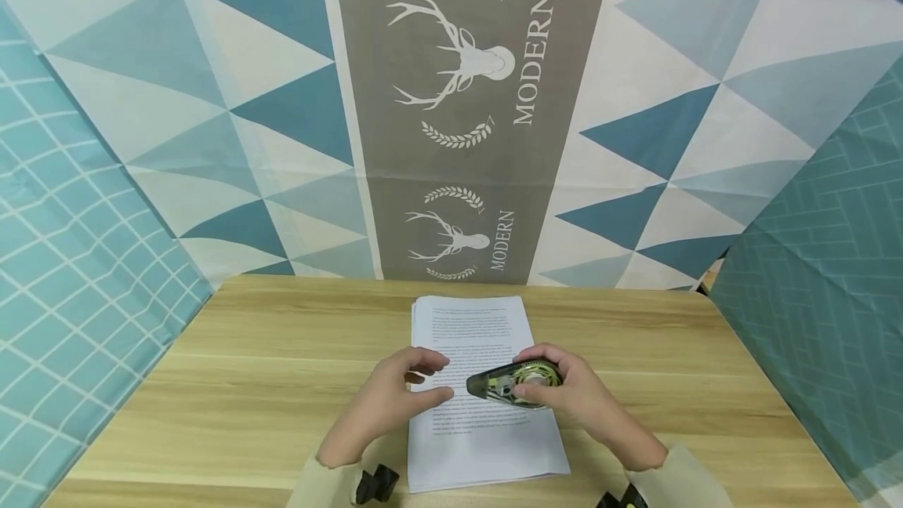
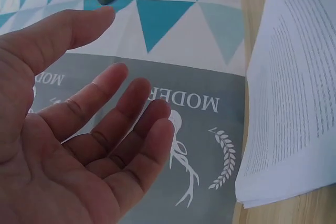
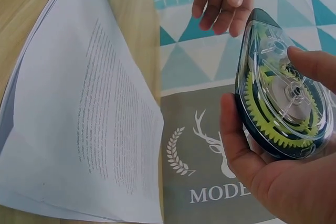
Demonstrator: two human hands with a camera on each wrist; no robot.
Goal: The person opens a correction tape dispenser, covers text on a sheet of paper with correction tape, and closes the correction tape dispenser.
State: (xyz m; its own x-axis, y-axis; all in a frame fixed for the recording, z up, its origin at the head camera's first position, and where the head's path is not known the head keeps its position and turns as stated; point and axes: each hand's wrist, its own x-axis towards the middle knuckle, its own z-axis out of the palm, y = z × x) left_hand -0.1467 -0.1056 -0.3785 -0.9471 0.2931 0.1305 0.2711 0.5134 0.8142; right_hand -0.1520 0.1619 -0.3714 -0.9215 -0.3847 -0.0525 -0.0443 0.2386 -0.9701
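Observation:
My right hand (image 1: 564, 386) pinches a correction tape dispenser (image 1: 511, 382) between thumb and fingers, above a stack of printed paper (image 1: 487, 445). In the right wrist view the correction tape (image 3: 281, 93) shows a clear casing with yellow-green gears inside and a dark cap over its narrow end. That capped end points toward my left hand (image 1: 405, 390). The left hand holds nothing; its fingers are loosely bent and the thumb stands apart from them, as the left wrist view of this hand (image 2: 94, 124) also shows. A gap lies between its fingertips and the dispenser.
The paper stack lies on a wooden table (image 1: 268, 382), its sheets slightly out of line at the edges. Behind the table hangs a patterned cloth (image 1: 451, 163) with deer heads and triangles. Teal cloths (image 1: 70, 218) flank both sides. Dark straps sit at both cuffs.

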